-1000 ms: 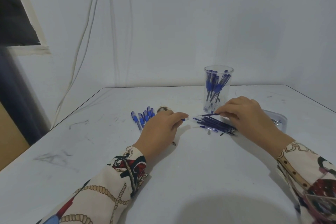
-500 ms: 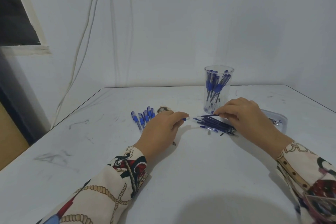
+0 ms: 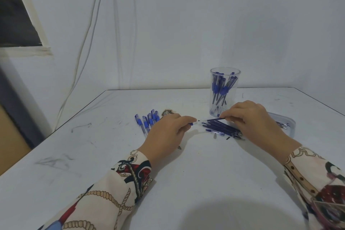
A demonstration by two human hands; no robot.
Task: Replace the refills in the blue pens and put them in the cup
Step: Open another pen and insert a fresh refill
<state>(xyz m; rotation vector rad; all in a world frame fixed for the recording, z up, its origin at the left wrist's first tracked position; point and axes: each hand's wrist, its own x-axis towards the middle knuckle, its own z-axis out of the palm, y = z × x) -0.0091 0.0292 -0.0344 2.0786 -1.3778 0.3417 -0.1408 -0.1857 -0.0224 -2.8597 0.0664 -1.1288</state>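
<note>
On a scuffed white table (image 3: 186, 183) against a white wall, the left hand (image 3: 166, 134) pinches a pen (image 3: 194, 123) while the right hand (image 3: 255, 119) pinches a refill (image 3: 212, 119).

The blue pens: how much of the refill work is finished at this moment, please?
Done: several pens stand in the clear cup. In hand: the left hand holds a pen barrel, and the right hand pinches a refill at its open end. Left: a row of pens beside the left hand, and a pile of refills under the right.
</note>
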